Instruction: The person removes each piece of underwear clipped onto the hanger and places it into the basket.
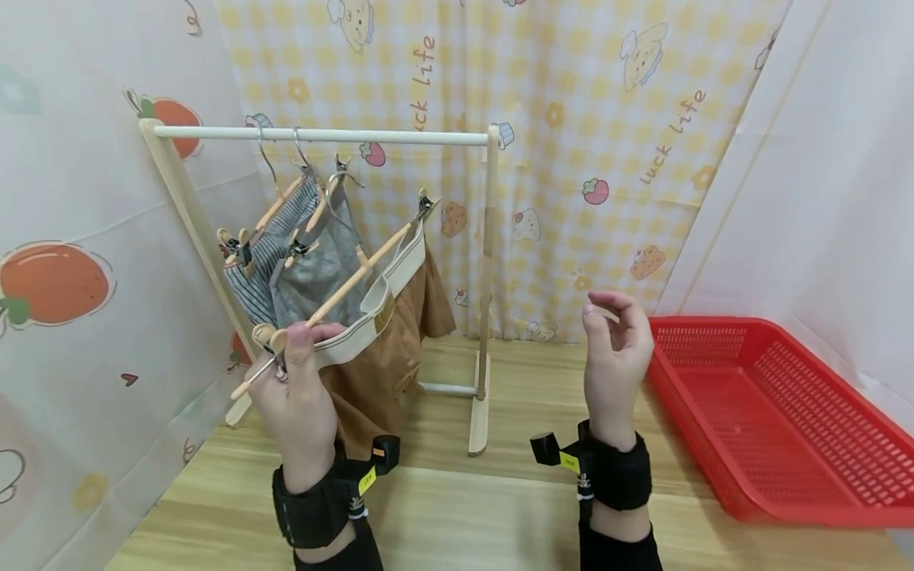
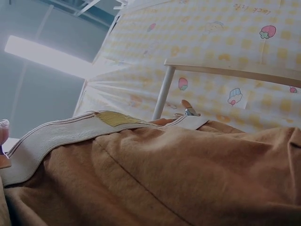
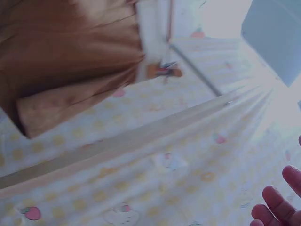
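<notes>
My left hand (image 1: 296, 404) grips the near end of a wooden clip hanger (image 1: 357, 274), thumb and fingers around the bar by its clip. Brown shorts (image 1: 396, 341) with a white waistband hang from the hanger's two clips. Its metal hook (image 1: 336, 184) is below the rack's white rail (image 1: 400, 137). In the left wrist view the brown fabric (image 2: 164, 169) fills the lower part. Held up apart from the shorts, my right hand (image 1: 617, 361) has loosely bent fingers and holds nothing; some of its fingertips (image 3: 277, 202) show in the right wrist view.
Grey shorts (image 1: 324, 266) and striped shorts (image 1: 259, 281) hang on hangers at the rack's left. The rack's right post (image 1: 488, 262) stands behind the brown shorts. On the right, a red plastic basket (image 1: 793, 444) sits on the wooden table (image 1: 471, 507). Patterned curtains surround it.
</notes>
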{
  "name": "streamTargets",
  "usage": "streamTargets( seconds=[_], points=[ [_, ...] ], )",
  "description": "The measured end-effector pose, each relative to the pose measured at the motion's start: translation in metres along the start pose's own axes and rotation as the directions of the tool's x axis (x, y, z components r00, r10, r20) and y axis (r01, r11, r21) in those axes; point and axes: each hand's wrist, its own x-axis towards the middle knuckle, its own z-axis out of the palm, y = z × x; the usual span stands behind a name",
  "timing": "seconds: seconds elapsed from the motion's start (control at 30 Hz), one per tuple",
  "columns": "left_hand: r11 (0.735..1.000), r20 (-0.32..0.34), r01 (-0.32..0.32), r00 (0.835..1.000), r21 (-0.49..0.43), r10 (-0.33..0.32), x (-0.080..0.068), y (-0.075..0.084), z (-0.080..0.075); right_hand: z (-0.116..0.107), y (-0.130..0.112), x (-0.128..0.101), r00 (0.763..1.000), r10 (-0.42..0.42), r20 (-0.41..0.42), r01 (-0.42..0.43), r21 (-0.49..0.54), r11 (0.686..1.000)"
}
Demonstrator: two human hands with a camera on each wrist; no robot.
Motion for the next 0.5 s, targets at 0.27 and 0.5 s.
streamTargets(
  seconds=[0.27, 0.5],
  points=[
    [1.0, -0.011, -0.008, 1.0, -0.023, 0.008, 0.0026, 0.0017, 0.0001, -0.0052, -0.0106, 0.0001, 1.0, 0.01, -0.006, -0.009, 0.05, 0.999],
    [0.999, 0.015, 0.012, 1.0, -0.047, -0.012, 0.0001, 0.0022, -0.0009, -0.0046, -0.011, -0.002, 1.0, 0.019, 0.021, -0.02, 0.047, 0.999]
  ],
)
